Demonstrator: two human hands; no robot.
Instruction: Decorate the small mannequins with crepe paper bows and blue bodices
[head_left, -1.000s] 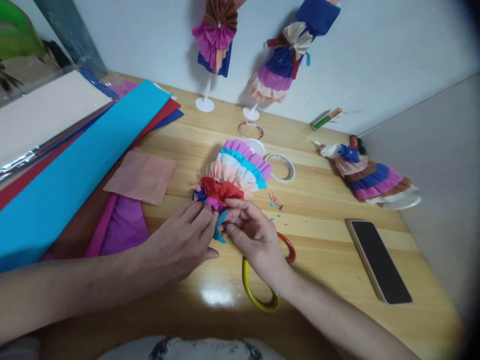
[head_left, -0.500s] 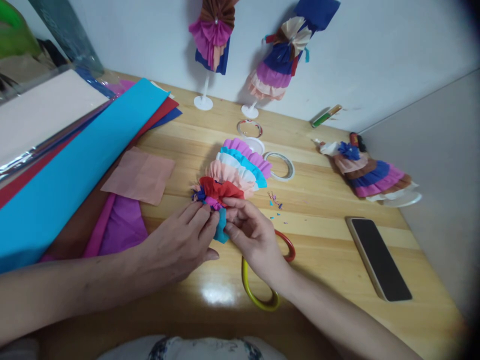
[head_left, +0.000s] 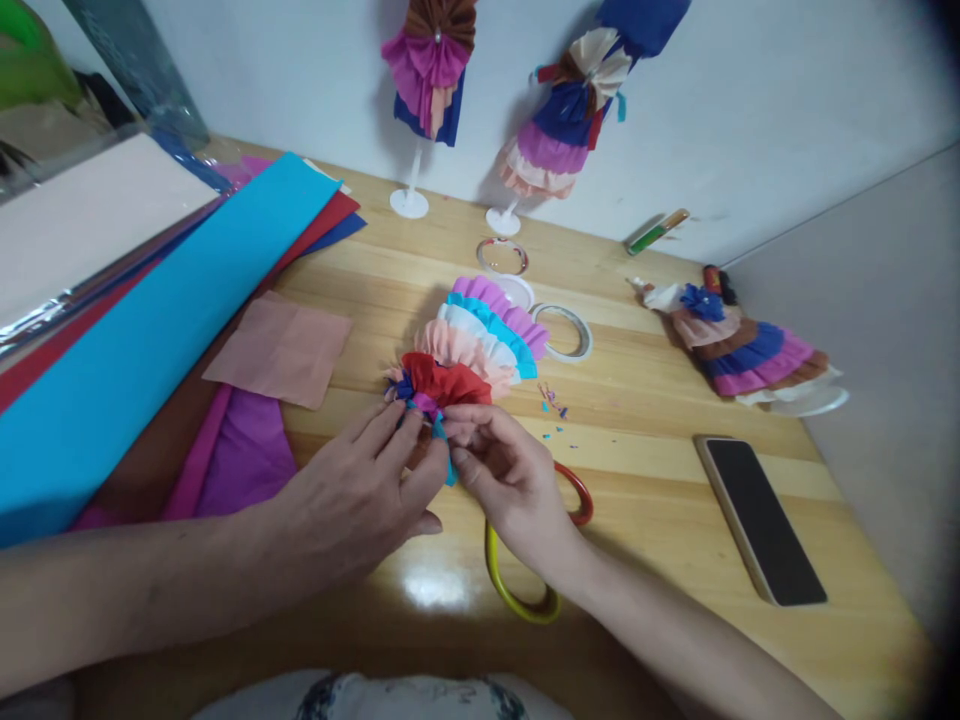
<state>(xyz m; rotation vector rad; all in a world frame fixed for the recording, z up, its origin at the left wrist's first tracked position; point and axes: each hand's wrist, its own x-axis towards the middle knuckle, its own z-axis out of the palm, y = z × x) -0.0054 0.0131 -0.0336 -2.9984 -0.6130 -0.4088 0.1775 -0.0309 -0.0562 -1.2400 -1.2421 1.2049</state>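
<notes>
The narrow teal paper strip (head_left: 451, 473) now looks thinner than before; my right hand (head_left: 510, 475) pinches it. My left hand's (head_left: 367, 490) bent fingers touch the ruffled multicoloured paper dress (head_left: 480, 325) on the pale wooden table (head_left: 637, 400); I can't tell whether they grip.

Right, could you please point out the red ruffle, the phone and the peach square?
Red ruffle (head_left: 452, 382): head view, middle of its surface.
Phone (head_left: 766, 524): head view, dark screen.
Peach square (head_left: 281, 350): head view, sheet's middle.
</notes>
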